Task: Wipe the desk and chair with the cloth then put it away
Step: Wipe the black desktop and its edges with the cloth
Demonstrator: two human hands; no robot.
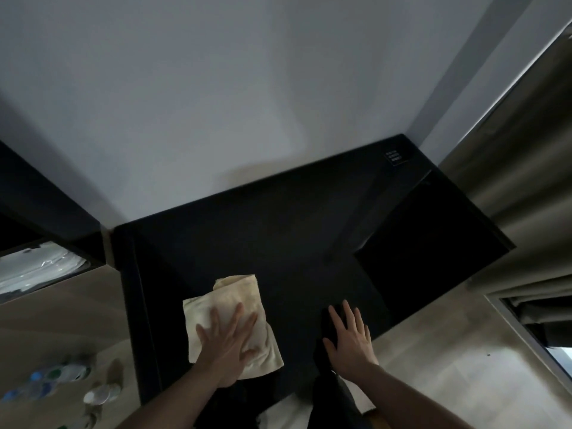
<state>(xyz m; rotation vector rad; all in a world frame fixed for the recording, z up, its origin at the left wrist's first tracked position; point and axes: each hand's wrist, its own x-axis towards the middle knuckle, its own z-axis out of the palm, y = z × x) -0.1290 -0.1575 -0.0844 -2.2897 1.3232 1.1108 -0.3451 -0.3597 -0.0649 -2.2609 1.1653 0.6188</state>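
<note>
The one cloth (235, 320) is pale cream, creased and loosely folded, one corner turned up at its far edge; it lies flat on the black bench (278, 230), toward the bench's near left corner. Two hands show; the left hand (226, 339) presses on the cloth with fingers (236, 314) straight and spread; the right hand (349, 339), to the cloth's right, rests with spread fingers at the bench's near edge.

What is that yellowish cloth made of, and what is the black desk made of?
The cloth looks like soft woven fabric, maybe cotton or microfibre: it folds, wrinkles and lies limp under the left hand. The desk has a smooth, matte black top with sharp, straight edges, so perhaps painted or laminated board, but the dim light leaves that open. The right hand rests flat on it.
</note>
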